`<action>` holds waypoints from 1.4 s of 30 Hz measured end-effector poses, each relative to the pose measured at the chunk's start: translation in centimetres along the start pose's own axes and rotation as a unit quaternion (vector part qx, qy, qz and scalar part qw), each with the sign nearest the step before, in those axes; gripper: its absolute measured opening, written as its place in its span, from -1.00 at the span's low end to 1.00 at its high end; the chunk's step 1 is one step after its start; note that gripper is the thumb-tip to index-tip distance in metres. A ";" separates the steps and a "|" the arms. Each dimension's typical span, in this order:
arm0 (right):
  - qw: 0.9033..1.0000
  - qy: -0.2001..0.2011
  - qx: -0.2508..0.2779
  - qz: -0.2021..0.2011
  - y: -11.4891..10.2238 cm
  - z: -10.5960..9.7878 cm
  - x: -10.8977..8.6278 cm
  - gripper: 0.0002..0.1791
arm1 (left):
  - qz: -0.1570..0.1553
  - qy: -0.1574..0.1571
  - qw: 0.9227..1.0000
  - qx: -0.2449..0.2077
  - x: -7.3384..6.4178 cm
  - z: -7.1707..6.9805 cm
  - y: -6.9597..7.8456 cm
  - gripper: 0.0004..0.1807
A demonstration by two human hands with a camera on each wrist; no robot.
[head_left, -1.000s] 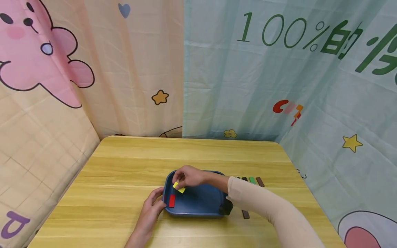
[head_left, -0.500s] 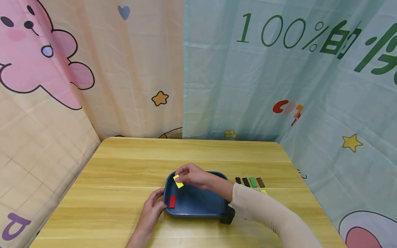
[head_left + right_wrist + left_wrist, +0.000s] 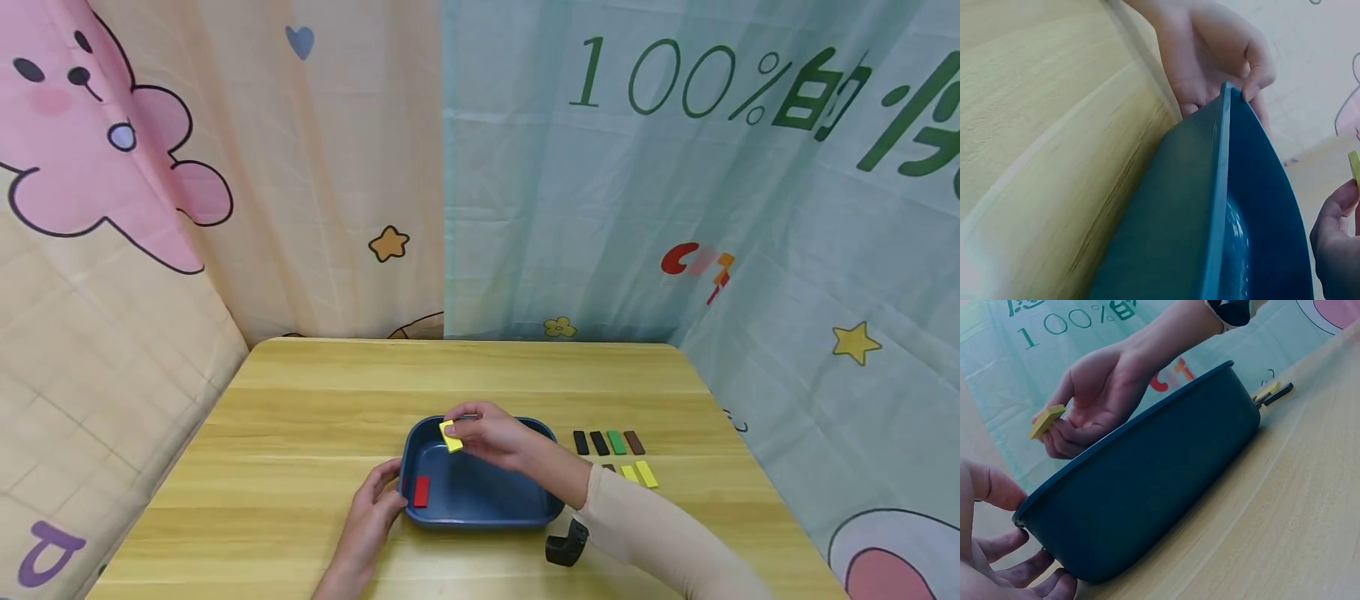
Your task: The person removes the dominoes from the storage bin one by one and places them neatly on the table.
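A dark blue rounded rectangular tray point(image 3: 487, 493) stands on the table. My left hand point(image 3: 369, 510) grips its left end, thumb over the rim and the other fingers against the outer wall, as the right wrist view shows. My right hand point(image 3: 491, 435) pinches a flat yellow block point(image 3: 453, 443) between thumb and fingers, over the tray's back left part. In the left wrist view the yellow block point(image 3: 1047, 422) is tilted above the rim. One red block point(image 3: 422, 492) lies inside the tray near its left wall.
Right of the tray lie two black blocks point(image 3: 581, 442), a green block point(image 3: 617, 442) and a brown block point(image 3: 634, 442) in a row. Nearer are yellow blocks point(image 3: 647, 474), partly behind the right sleeve. A black wrist device point(image 3: 567, 543) hangs under the right forearm. Printed curtains point(image 3: 555, 208) enclose the table.
My right hand has lifted the yellow block from low in the tray and shifted it back and slightly right. The right sleeve moved aside, showing more blocks. My left hand keeps its grip.
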State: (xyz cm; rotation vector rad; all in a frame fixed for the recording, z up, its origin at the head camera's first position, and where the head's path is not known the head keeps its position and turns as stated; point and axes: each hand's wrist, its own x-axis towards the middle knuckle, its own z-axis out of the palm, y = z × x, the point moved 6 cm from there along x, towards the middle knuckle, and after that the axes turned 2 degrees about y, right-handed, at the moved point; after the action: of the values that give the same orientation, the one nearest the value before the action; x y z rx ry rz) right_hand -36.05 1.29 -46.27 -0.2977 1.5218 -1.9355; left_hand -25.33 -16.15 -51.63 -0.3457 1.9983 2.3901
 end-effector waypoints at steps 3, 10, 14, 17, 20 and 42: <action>1.000 0.010 -0.001 -0.010 -0.2 -0.8 -0.9 -0.85 | -0.002 0.001 1.000 0.002 0.1 0.1 -0.1 -0.37; 0.996 0.087 -0.005 -0.033 -1.0 -3.3 -3.5 -0.76 | -0.007 0.000 1.000 0.001 0.2 0.1 -0.1 -0.36; 0.992 0.121 -0.005 -0.044 -1.1 -4.6 -4.9 -0.57 | -0.008 0.000 1.000 0.004 0.1 -0.1 0.0 -0.35; 0.989 0.142 -0.002 -0.050 -1.0 -5.5 -5.9 -0.53 | -0.010 -0.001 1.000 0.005 0.0 -0.2 0.0 -0.34; 0.985 0.161 0.008 -0.057 -0.7 -6.5 -6.7 -0.54 | -0.012 -0.003 1.000 0.004 0.0 -0.1 -0.1 -0.34; 0.966 0.241 0.022 -0.089 0.9 -11.9 -12.6 -0.65 | -0.008 -0.013 1.000 0.000 0.1 0.0 0.0 -0.34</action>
State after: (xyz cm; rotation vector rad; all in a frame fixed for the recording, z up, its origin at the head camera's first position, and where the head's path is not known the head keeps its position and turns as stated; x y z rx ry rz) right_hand -32.57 18.21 -48.02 0.0702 1.8007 -2.2969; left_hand -25.41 -16.13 -51.64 -0.3282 1.9768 2.3741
